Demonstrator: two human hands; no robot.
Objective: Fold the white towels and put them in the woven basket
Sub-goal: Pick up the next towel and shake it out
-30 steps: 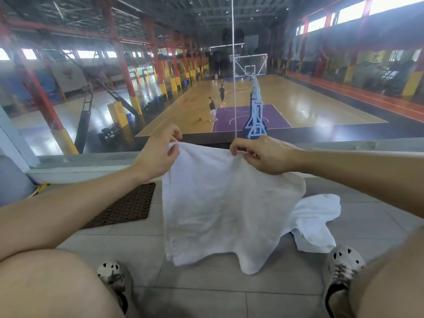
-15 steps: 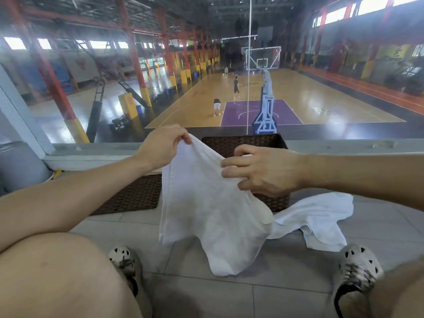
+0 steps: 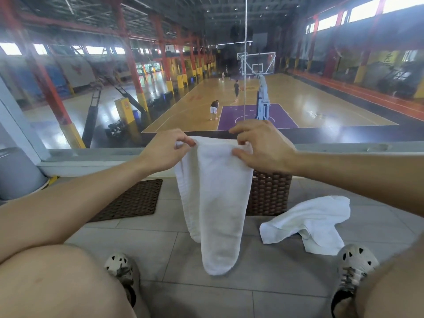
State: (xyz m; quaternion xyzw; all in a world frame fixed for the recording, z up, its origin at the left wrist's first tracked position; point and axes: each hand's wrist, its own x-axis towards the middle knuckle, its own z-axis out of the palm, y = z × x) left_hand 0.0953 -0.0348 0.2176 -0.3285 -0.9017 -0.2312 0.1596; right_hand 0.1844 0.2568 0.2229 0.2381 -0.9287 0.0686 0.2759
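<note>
In the middle of the frame, my left hand [image 3: 165, 149] and right hand [image 3: 261, 146] pinch the top edge of a white towel [image 3: 213, 203], so it hangs doubled and long. Behind it stands the woven basket [image 3: 269, 193]; I cannot see inside. A second towel [image 3: 314, 222] lies crumpled on the floor [image 3: 146, 239], lower right.

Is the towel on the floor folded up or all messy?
Messy. The towel on the floor lies crumpled and spread on the tiles beside the basket, not folded, with uneven edges and a corner flopped over.
</note>
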